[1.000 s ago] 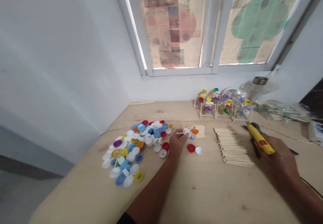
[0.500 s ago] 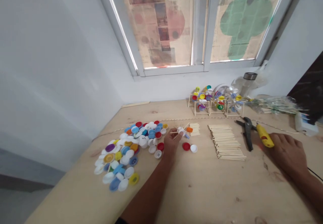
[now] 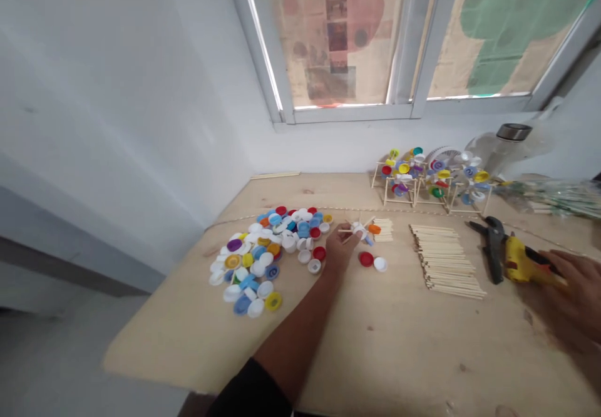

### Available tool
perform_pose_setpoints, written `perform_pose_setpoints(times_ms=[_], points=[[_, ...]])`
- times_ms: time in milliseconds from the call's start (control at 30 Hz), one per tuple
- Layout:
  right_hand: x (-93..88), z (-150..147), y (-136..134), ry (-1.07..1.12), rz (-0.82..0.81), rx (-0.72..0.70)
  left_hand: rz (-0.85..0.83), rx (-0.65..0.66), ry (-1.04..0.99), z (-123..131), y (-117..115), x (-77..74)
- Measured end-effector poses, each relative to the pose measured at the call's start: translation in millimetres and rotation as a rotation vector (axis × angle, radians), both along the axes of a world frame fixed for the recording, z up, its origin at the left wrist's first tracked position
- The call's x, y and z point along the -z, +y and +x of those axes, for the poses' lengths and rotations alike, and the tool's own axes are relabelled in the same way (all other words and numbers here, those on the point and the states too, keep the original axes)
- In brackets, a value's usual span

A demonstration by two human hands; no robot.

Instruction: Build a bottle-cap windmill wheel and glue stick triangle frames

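Note:
My left hand [image 3: 340,247] is closed around a small wheel [image 3: 359,232] of thin sticks with a white middle. An orange cap and a pale blue cap sit on its ends. Right of it lies a small group of short sticks [image 3: 385,230]; a red cap [image 3: 366,259] and a white cap [image 3: 380,264] rest just below. At the right edge, my right hand [image 3: 575,285], blurred, grips the rear of a yellow and black hot glue gun [image 3: 523,262]. Its front end is beside a black clamp-like tool [image 3: 492,249].
Loose bottle caps [image 3: 253,257] are heaped left of my left hand. A row of longer sticks [image 3: 446,260] lies mid-table. Several cap wheels on stick stands [image 3: 404,182] stand at the back, near a metal-lidded bottle [image 3: 511,138] and plastic-wrapped sticks [image 3: 558,198]. A string crosses the table.
The camera view has swung left, so everything appears further right. The glue gun has turned in my right hand, showing more of its side. My left hand keeps its hold on the wheel.

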State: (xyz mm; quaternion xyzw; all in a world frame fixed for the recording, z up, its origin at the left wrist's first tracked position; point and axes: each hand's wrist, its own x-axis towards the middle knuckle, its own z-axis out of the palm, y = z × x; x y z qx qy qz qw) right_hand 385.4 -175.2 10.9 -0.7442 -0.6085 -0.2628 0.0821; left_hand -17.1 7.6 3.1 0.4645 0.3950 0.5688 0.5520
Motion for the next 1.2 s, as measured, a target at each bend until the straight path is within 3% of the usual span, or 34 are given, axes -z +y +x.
perform_pose_setpoints(times_ms=[100,233,367,533,700,900,1067,1200], points=[[-16.4,-23,4,0.016,0.118,-0.061,0.009,0.001,0.016,0,0,0.9],[-31.3,-99,26,0.215,0.089,-0.302,0.002,-0.010,-0.003,-1,-1,1.9],[-24.3,-178,53,0.358,-0.038,-0.522,0.004,-0.005,-0.006,-1,0,2.8],[-8.8,-232,82,0.377,-0.179,-0.584,0.006,0.003,-0.025,-1,-1,0.5],[-1.5,-243,94,0.274,-0.192,-0.539,0.001,0.025,-0.039,-1,-2,-0.4],[-1.9,-232,90,0.373,-0.232,-0.508,-0.034,0.047,-0.088,1,-1,-3.3],[1.9,-237,93,0.386,-0.161,-0.567,-0.037,0.052,-0.062,0,-2,-4.3],[1.8,-246,99,0.374,-0.192,-0.587,-0.015,0.064,-0.047,-1,-3,-4.6]])
